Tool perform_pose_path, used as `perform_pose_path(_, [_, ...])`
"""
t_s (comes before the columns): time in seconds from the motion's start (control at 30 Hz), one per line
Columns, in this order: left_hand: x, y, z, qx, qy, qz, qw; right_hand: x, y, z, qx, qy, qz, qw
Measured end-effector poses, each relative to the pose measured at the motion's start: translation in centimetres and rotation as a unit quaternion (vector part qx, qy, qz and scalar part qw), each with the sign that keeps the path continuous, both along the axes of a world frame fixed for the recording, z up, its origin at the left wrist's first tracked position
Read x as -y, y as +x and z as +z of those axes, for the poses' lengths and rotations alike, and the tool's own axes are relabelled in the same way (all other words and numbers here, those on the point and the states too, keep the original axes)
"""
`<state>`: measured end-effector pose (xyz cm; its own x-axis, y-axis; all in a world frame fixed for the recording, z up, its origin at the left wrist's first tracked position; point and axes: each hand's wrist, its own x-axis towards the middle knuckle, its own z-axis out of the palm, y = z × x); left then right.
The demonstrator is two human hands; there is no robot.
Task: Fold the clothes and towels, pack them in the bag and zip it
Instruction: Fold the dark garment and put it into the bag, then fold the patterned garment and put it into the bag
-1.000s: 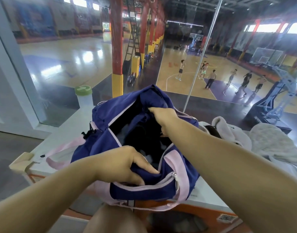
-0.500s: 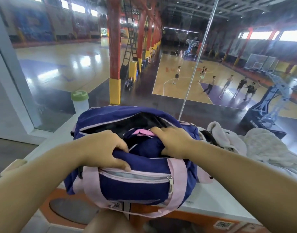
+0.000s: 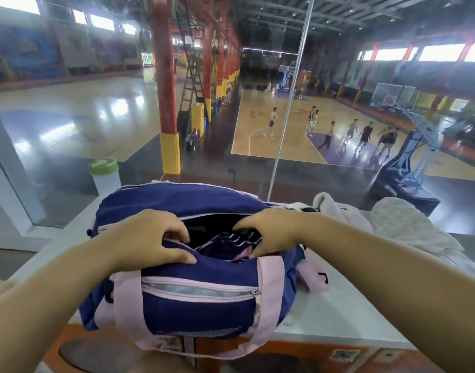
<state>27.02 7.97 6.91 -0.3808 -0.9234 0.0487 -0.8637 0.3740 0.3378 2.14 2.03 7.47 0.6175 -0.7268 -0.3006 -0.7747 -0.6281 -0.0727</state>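
Note:
A navy duffel bag with pink straps and a zipped front pocket sits on the white ledge in front of me. Its top opening gapes, dark inside, with striped navy and pink cloth showing. My left hand grips the near lip of the opening on the left. My right hand holds the opening's right side, fingers curled into it. A heap of white towels or clothes lies unfolded on the ledge to the right of the bag.
A clear bottle with a green lid stands behind the bag's left end against the glass wall. A small pink pouch lies beside the bag's right end. Beyond the glass are basketball courts with several players.
The bag has settled upright and level on the ledge. Both hands have shifted to the two sides of the top opening and spread it wider.

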Motion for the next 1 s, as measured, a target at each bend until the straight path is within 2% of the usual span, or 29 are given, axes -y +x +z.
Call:
perform_pose_path(0.1, [0.2, -1.7, 0.3, -0.04, -0.007, -0.014, 0.999, -1.5, -1.2, 2.4, 0.093, 0.007, -0.033, 0.995])
perform_pose_path(0.2, [-0.2, -4.5, 0.9, -0.059, -0.03, -0.041, 0.997, -3.3, -3.9, 3.8, 0.178, -0.032, -0.065, 0.981])
perform_pose_path(0.33, [-0.5, -9.0, 1.6, -0.09, -0.047, -0.075, 0.992, -6.3, -9.2, 3.9, 0.205, -0.077, -0.135, 0.966])
perform_pose_path(0.53, [0.3, -18.2, 0.0, -0.133, -0.04, -0.146, 0.979, -10.3, -19.4, 0.0, 0.146, -0.046, -0.299, 0.942])
perform_pose_path(0.63, [0.6, -23.6, -1.9, -0.132, -0.014, -0.191, 0.973, -11.9, -24.0, -2.2, 0.102, -0.061, -0.402, 0.908])
perform_pose_path(0.73, [0.8, -28.9, -4.4, -0.12, 0.016, -0.229, 0.966, -12.8, -27.6, -4.3, 0.053, -0.106, -0.497, 0.859])
perform_pose_path(0.87, [1.9, -33.9, -7.8, -0.107, 0.041, -0.251, 0.961, -12.9, -30.2, -7.3, 0.052, -0.168, -0.546, 0.82])
perform_pose_path(1.0, [3.4, -36.9, -10.0, -0.092, 0.006, -0.262, 0.961, -11.6, -29.8, -10.1, 0.086, -0.089, -0.567, 0.814])
